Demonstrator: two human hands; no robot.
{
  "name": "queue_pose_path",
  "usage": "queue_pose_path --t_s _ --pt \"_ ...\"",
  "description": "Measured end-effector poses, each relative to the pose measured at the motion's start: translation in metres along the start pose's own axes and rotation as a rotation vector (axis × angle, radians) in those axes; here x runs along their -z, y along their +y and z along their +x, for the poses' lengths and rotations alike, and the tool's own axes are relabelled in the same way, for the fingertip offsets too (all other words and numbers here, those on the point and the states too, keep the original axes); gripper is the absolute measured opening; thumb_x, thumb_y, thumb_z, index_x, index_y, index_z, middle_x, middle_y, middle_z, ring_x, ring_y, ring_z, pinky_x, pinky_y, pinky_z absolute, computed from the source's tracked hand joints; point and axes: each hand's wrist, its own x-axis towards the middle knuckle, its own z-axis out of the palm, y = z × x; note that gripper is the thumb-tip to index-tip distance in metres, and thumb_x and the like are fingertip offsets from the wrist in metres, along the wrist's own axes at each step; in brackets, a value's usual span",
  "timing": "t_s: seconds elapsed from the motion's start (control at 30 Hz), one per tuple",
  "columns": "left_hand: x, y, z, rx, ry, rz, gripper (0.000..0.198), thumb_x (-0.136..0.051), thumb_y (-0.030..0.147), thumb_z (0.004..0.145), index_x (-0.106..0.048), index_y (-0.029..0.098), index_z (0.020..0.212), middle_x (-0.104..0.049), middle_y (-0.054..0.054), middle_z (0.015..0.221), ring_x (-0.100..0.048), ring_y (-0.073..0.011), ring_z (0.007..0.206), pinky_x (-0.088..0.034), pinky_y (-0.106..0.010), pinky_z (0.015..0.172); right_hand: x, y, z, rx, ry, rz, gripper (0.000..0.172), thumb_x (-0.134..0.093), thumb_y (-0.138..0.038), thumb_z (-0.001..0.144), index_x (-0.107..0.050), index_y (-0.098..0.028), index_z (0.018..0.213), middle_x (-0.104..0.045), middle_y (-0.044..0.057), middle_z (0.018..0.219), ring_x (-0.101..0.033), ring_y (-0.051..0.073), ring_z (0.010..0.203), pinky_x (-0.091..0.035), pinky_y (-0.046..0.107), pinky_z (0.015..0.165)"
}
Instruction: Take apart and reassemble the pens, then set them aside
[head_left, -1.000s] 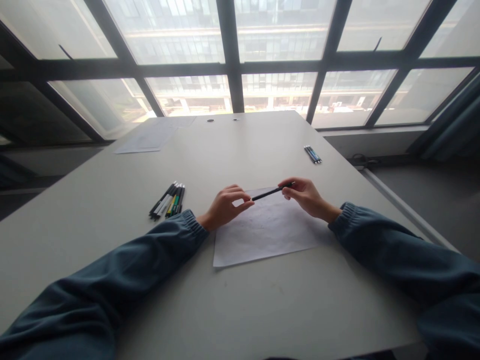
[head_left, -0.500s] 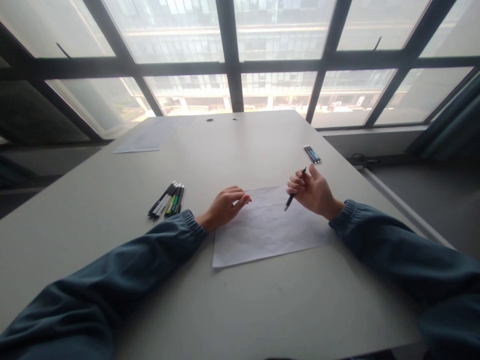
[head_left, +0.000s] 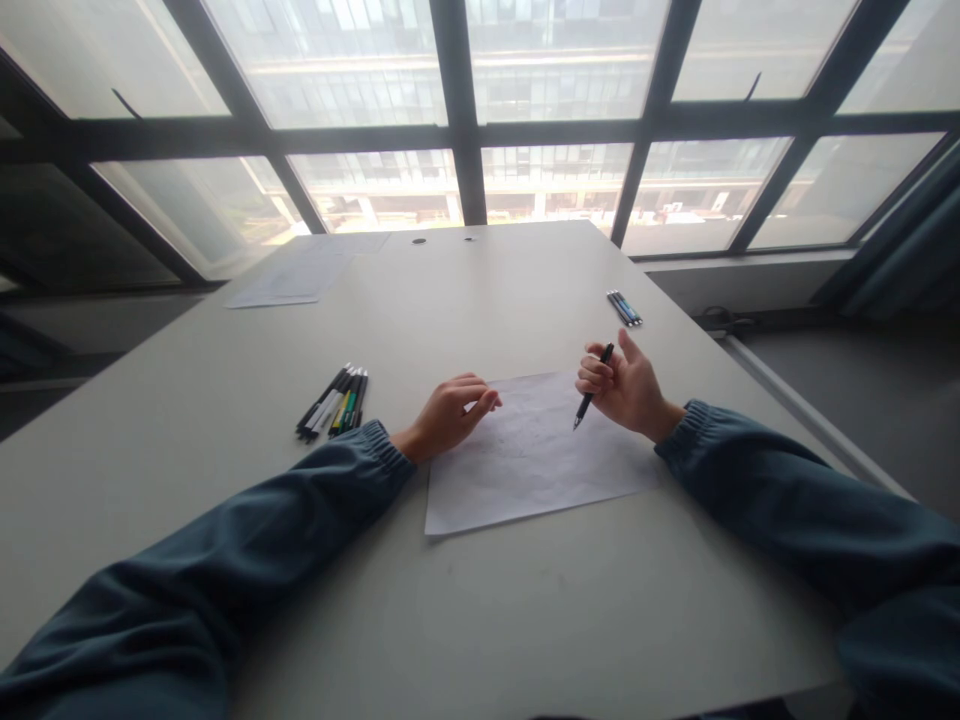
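Note:
My right hand (head_left: 626, 388) grips a black pen (head_left: 592, 388) in a writing hold, tip pointing down at a white sheet of paper (head_left: 532, 470) with faint pencil lines. The sheet lies on the grey table (head_left: 480, 600) in front of me. My left hand (head_left: 450, 412) rests on the paper's left edge, fingers loosely curled and apart, holding nothing.
A bundle of several pens and markers (head_left: 335, 402) lies to the left of my left hand. A few more pens (head_left: 624, 307) lie at the far right near the table edge. Other sheets (head_left: 300, 272) lie at the far left corner. Large windows stand behind the table.
One second ago both hands held the pen level between them. My left hand let go and settled on the paper; my right hand turned the pen into a writing grip, tip lowered toward the sheet.

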Motion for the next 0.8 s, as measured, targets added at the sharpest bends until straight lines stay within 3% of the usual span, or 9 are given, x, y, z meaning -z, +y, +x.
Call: queue_pose_path --t_s 0.07,0.17,0.27,0.33,0.57,0.7,0.8 --pt "-0.0001 -0.0001 0.0 0.0 -0.005 0.0 0.041 -0.047 0.04 0.102 -0.073 0.018 0.079 -0.073 -0.006 0.077 -0.067 -0.0174 0.078 -0.053 -0.03 0.074 0.0013 -0.0001 -0.0008 -0.027 0.025 -0.017 0.015 -0.066 -0.033 0.087 -0.061 -0.021 0.095 -0.021 -0.011 0.051 -0.019 0.009 0.041 -0.031 0.024 0.043" --pt "-0.0002 0.0002 0.0001 0.003 -0.006 -0.001 0.041 -0.047 0.039 0.103 -0.073 0.018 0.079 -0.073 -0.006 0.077 -0.067 -0.0172 0.079 -0.053 -0.03 0.075 0.0025 0.0005 -0.0008 -0.052 0.048 -0.037 0.024 -0.061 -0.022 0.085 -0.064 -0.018 0.109 -0.024 -0.011 0.049 -0.022 0.01 0.04 -0.035 0.025 0.044" --pt "-0.0003 0.0002 0.0003 0.009 -0.004 -0.002 0.042 -0.046 0.039 0.103 -0.073 0.018 0.079 -0.073 -0.006 0.077 -0.067 -0.0171 0.078 -0.052 -0.029 0.075 0.0024 0.0029 0.001 -0.035 0.059 -0.052 0.026 -0.053 -0.034 0.087 -0.066 -0.017 0.103 -0.048 -0.002 0.059 -0.047 0.016 0.055 -0.048 0.034 0.056" --pt "-0.0004 -0.0001 0.0005 0.012 -0.005 0.002 0.042 -0.045 0.04 0.103 -0.073 0.018 0.08 -0.073 -0.006 0.078 -0.067 -0.0173 0.079 -0.052 -0.03 0.075 0.0023 0.0046 0.0023 -0.027 0.075 -0.075 0.032 -0.049 -0.043 0.088 -0.067 -0.019 0.097 -0.056 0.004 0.068 -0.055 0.02 0.066 -0.051 0.038 0.061" --pt "0.0006 0.0023 0.0023 0.019 0.039 0.046 0.039 -0.047 0.037 0.103 -0.072 0.018 0.079 -0.073 -0.006 0.079 -0.066 -0.0168 0.078 -0.052 -0.03 0.074 0.004 0.0054 0.001 -0.082 0.039 -0.191 0.055 -0.048 -0.069 0.09 -0.069 -0.019 0.101 -0.044 -0.004 0.055 -0.04 0.013 0.046 -0.034 0.028 0.045" --pt "0.001 0.0039 0.0024 0.022 0.083 0.057 0.04 -0.048 0.036 0.102 -0.071 0.018 0.076 -0.072 -0.005 0.076 -0.065 -0.0163 0.075 -0.051 -0.03 0.073 0.0022 0.0039 -0.0005 -0.11 0.063 -0.184 0.06 -0.05 -0.073 0.088 -0.069 -0.019 0.104 -0.066 0.005 0.076 -0.058 0.016 0.062 -0.04 0.028 0.049" --pt "0.0007 0.0027 0.0014 0.037 0.09 0.056 0.038 -0.049 0.035 0.102 -0.071 0.018 0.076 -0.072 -0.005 0.076 -0.065 -0.0162 0.075 -0.051 -0.029 0.073 0.0018 0.0048 -0.001 -0.118 0.056 -0.192 0.05 -0.06 -0.066 0.087 -0.068 -0.019 0.099 -0.069 0.007 0.087 -0.061 0.016 0.068 -0.042 0.026 0.052"
